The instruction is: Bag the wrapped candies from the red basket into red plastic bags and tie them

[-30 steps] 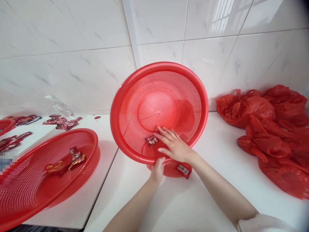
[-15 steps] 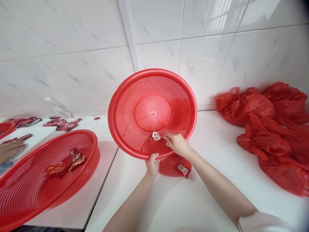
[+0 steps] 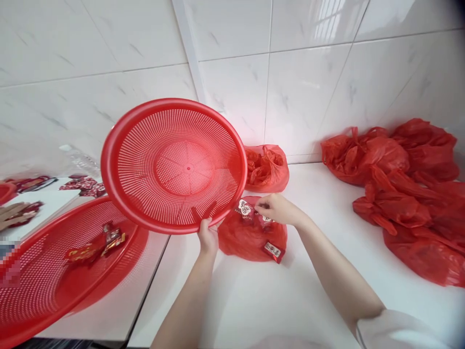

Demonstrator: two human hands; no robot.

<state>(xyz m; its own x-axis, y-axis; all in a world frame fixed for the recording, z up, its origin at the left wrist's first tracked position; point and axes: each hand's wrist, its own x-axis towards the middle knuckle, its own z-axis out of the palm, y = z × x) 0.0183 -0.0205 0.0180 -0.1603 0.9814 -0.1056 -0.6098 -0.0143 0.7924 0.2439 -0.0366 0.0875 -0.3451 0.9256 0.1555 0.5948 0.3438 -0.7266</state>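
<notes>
My left hand (image 3: 208,236) grips the lower rim of a round red mesh basket (image 3: 188,169), which is tilted so that its inside faces me. To its right, my right hand (image 3: 278,208) pinches a small red packet (image 3: 266,219) with white print. Beside that is another red packet (image 3: 245,209), close to the basket's rim. Both are over a red plastic bag (image 3: 241,240) lying on the white table. A red packet with a pale label (image 3: 272,250) rests on the bag's right edge.
A larger red basket (image 3: 36,286) with several packets stands at left. Behind it are a clear bottle (image 3: 82,160) and red packets (image 3: 83,185). A person's hand (image 3: 10,216) is at far left. Red bags lie at back centre (image 3: 267,169) and right (image 3: 395,194).
The basket and my left hand have moved left, uncovering the bag and another bag behind. My right hand is now outside the basket, with the packets over the bag.
</notes>
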